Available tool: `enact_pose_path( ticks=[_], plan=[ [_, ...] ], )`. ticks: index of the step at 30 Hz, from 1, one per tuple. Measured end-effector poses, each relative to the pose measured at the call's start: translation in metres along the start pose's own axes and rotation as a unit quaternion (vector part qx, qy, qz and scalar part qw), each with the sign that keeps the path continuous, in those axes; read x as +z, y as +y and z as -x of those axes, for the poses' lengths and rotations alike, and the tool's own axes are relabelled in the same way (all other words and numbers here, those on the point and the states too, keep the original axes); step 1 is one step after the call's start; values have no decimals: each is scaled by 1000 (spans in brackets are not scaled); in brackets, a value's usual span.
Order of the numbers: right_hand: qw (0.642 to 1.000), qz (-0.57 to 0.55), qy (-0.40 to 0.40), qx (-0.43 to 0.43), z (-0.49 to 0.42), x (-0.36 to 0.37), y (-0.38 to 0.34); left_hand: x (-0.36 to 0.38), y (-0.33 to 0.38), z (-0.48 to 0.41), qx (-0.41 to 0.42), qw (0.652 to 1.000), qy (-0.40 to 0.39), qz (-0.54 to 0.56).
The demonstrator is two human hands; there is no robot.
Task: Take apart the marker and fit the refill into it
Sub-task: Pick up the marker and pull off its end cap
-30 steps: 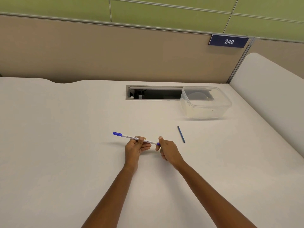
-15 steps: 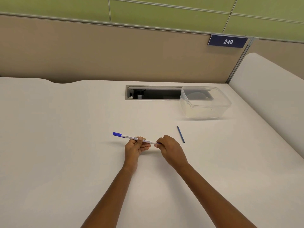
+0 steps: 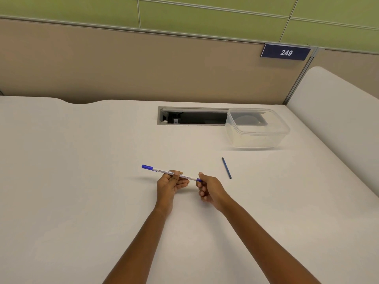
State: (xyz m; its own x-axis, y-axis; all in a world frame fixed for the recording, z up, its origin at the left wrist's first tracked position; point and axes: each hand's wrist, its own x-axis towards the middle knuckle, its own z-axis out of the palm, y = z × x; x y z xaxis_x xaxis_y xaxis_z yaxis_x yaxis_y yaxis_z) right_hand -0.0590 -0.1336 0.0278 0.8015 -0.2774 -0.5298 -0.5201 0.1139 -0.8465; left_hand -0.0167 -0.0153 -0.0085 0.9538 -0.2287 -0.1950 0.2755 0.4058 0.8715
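Observation:
The marker (image 3: 162,171) is a thin white barrel with a blue cap at its left end, held level just above the white desk. My left hand (image 3: 170,184) pinches the barrel near its middle. My right hand (image 3: 209,188) pinches the small blue plug at the barrel's right end between thumb and forefinger. The refill (image 3: 226,168), a thin dark-blue rod, lies on the desk a short way right of my right hand, touched by neither hand.
A clear plastic tub (image 3: 257,128) stands at the back right, partly over a grey cable slot (image 3: 192,115) in the desk. A beige partition runs along the back, and a raised white panel (image 3: 332,124) borders the right side.
My right hand closed over the marker's right end half a second ago, then rolled back so its fingers face me. The marker and my left hand stayed nearly still.

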Motion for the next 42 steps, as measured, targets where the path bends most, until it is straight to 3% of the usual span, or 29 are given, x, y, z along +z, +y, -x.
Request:
enact_pose_path(
  ticks=[2, 6, 9, 11, 14, 18, 23, 25, 27, 30, 37, 40, 42],
  plan=[
    [979, 166, 47, -110, 4, -1, 2, 0, 0, 0, 2, 1000, 3, -2],
    [878, 385, 82, -272, 7, -9, 13, 0, 0, -1, 1, 1000, 7, -3],
    [810, 470, 113, -332, 5, -12, 20, -1, 0, -1, -2, 1000, 8, -11],
    [792, 486, 125, -346, 4, -14, 20, -1, -1, 0, -3, 1000, 6, -15],
    [812, 467, 109, -332, 3, -12, 15, -1, 0, 1, -5, 1000, 3, -8],
    [889, 367, 73, -265, 5, -9, 7, 0, 1, 2, -6, 1000, 0, 2],
    [985, 109, 46, -125, 2, -1, 6, -1, 1, 2, -6, 1000, -1, 6],
    [999, -5, 9, -30, 2, 1, 4, 0, 2, 2, -5, 1000, -1, 6],
    [1000, -16, -10, -5, 2, 1, 2, -1, 2, 2, -6, 1000, 3, 9],
    [989, 124, 17, -80, 5, -2, 1, -1, 1, 1, -6, 1000, 8, 8],
    [865, 381, 123, -303, 7, -12, 21, 0, 1, 1, -3, 1000, 17, 2],
    [814, 434, 156, -354, 7, -11, 22, -1, 1, 1, -4, 1000, 16, -1],
    [803, 446, 163, -360, 6, -11, 21, -1, 1, 1, -5, 1000, 12, 2]
  ],
)
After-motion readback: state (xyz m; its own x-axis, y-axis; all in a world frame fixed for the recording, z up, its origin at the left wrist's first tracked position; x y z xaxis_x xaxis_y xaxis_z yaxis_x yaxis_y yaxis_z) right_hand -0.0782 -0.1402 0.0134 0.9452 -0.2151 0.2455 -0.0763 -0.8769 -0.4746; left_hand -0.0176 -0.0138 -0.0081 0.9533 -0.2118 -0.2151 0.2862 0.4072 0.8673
